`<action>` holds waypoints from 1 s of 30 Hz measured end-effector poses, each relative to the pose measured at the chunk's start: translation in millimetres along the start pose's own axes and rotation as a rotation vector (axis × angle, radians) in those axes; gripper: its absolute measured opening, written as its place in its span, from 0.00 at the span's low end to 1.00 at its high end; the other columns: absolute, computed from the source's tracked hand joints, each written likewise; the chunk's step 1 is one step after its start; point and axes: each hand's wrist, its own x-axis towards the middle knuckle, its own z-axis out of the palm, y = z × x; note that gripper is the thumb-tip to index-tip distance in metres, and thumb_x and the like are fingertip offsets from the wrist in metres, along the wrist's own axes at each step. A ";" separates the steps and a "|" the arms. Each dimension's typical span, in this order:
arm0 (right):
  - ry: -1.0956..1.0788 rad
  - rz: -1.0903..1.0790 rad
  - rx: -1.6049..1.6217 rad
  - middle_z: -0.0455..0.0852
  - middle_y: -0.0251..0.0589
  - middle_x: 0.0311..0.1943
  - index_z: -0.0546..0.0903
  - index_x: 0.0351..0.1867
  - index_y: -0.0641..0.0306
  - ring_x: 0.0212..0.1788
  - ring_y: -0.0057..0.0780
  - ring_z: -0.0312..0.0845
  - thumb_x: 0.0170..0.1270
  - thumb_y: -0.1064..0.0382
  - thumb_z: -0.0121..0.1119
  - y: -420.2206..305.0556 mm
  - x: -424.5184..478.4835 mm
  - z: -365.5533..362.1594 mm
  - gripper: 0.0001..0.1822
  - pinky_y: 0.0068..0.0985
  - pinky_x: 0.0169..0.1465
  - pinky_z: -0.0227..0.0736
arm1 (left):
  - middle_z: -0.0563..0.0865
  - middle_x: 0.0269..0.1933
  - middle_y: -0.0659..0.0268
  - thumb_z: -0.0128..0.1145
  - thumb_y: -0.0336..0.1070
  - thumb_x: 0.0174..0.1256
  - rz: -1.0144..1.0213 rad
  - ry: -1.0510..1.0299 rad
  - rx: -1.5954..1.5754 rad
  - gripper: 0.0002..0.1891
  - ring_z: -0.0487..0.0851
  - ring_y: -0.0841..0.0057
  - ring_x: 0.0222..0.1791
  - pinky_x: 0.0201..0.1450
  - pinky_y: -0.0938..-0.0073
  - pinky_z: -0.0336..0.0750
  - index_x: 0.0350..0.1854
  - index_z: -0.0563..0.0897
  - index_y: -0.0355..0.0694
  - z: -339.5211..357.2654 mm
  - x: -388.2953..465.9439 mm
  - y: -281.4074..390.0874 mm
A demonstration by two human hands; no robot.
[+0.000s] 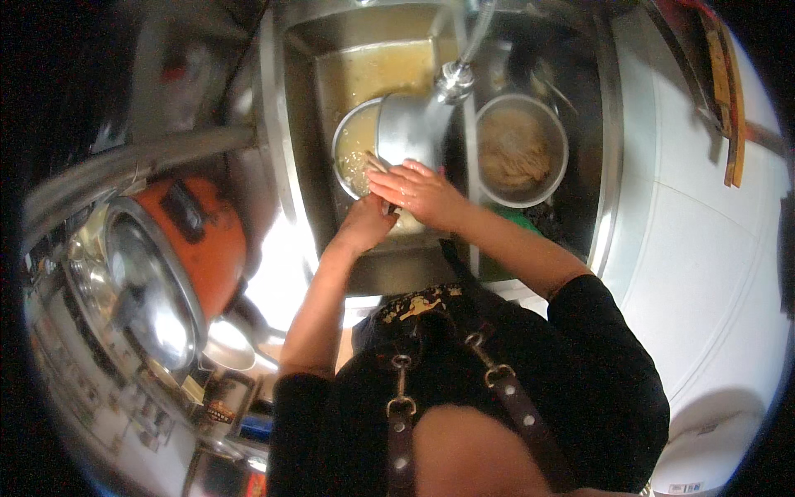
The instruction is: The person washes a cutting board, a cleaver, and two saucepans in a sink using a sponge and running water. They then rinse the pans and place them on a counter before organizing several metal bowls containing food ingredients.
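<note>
Over the left basin [298, 143] of a steel double sink, both my hands meet at a tilted metal pot [410, 127]. Cloudy yellowish liquid with small pale bits shows in its mouth. My left hand [366, 223] is closed at the pot's near edge; the exact part it grips is hidden. My right hand [419, 192], wet, lies across the near rim with fingers stretched. A thin greyish piece [374, 163] pokes out by its fingertips; whether it is held is unclear. In the right basin a round metal pot [563, 152] contains a brownish, folded mass [515, 152] in liquid.
A chrome tap head [455, 81] on a hose hangs above the basins. Left of the sink stand an orange pot [217, 242] with a metal lid [146, 286] and a white pan [230, 345]. A green object [522, 218] lies under the right pot. White wall [695, 248] borders the right.
</note>
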 end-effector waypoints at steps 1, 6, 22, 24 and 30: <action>0.025 -0.004 -0.027 0.70 0.34 0.63 0.74 0.58 0.54 0.59 0.32 0.70 0.60 0.62 0.52 4.2 5.7 -1.1 0.22 0.36 0.64 0.61 | 0.83 0.42 0.45 0.58 0.33 0.57 0.018 0.059 0.014 0.22 0.83 0.56 0.36 0.39 0.63 0.76 0.54 0.70 0.32 -4.2 -1.8 0.2; 0.132 0.172 0.114 0.70 0.38 0.63 0.74 0.57 0.52 0.60 0.36 0.69 0.62 0.53 0.56 38.4 39.4 -9.9 0.22 0.36 0.64 0.60 | 0.80 0.47 0.40 0.59 0.33 0.56 -0.008 0.051 0.035 0.23 0.78 0.48 0.51 0.54 0.56 0.71 0.54 0.71 0.30 -26.6 -20.2 -3.6; 0.301 1.401 1.580 0.80 0.28 0.34 0.76 0.42 0.48 0.38 0.26 0.74 0.61 0.39 0.51 78.3 -18.9 78.1 0.19 0.38 0.40 0.70 | 0.78 0.28 0.63 0.57 0.29 0.62 0.052 0.115 -0.488 0.20 0.75 0.81 0.19 0.23 0.77 0.72 0.54 0.67 0.32 -11.4 -47.4 -11.3; 0.416 1.442 1.886 0.80 0.30 0.38 0.77 0.42 0.48 0.43 0.31 0.74 0.63 0.36 0.45 19.9 7.7 53.2 0.22 0.45 0.43 0.69 | 0.79 0.27 0.63 0.57 0.27 0.61 0.059 0.189 -0.517 0.16 0.75 0.80 0.17 0.20 0.76 0.71 0.49 0.70 0.31 -0.7 -30.5 -24.3; 0.400 1.451 2.085 0.82 0.38 0.40 0.77 0.44 0.55 0.41 0.36 0.79 0.68 0.41 0.41 40.5 -1.8 38.9 0.22 0.40 0.41 0.76 | 0.82 0.33 0.46 0.57 0.33 0.61 0.200 0.241 0.036 0.17 0.83 0.55 0.32 0.36 0.62 0.78 0.48 0.69 0.31 24.5 -22.0 -62.8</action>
